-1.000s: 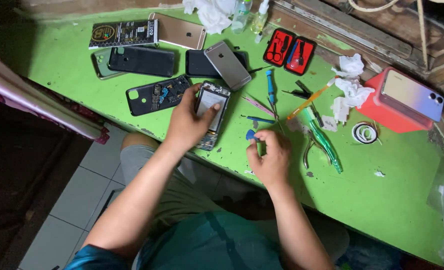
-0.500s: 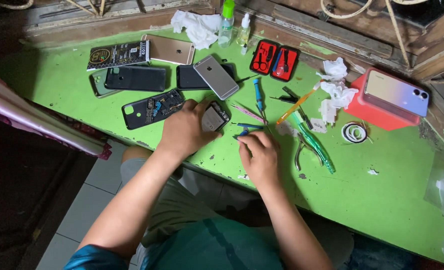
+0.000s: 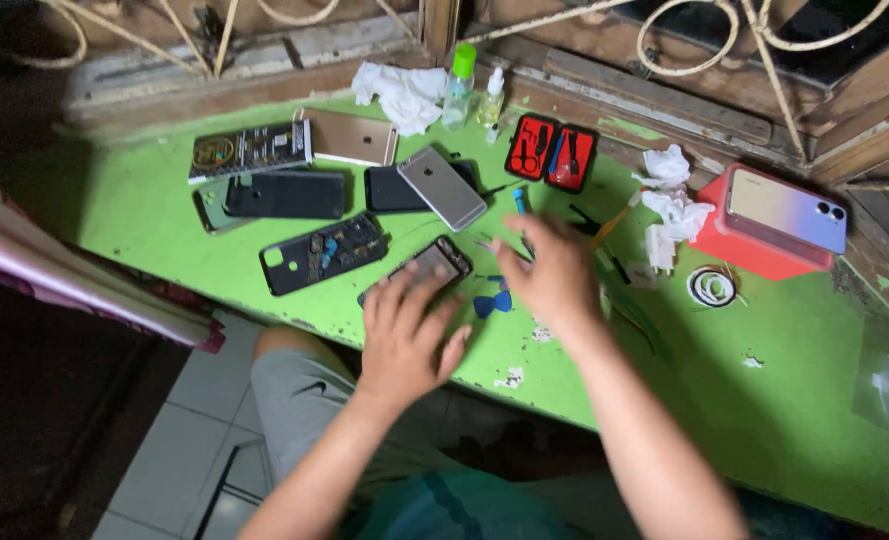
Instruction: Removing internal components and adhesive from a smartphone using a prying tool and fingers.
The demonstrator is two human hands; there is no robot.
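resting an open left hand [image 3: 404, 335] on a small dark phone [image 3: 426, 265] at the green desk [image 3: 794, 400].
thin, rigid, fragile-looking phone, best pinched by its long edges; right hand [image 3: 554, 272] hovers blurred, fingers spread, empty.

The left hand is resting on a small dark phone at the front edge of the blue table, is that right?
Not quite: the table is green, not blue, as the head view shows. The left hand does rest on the small dark phone near the front edge.
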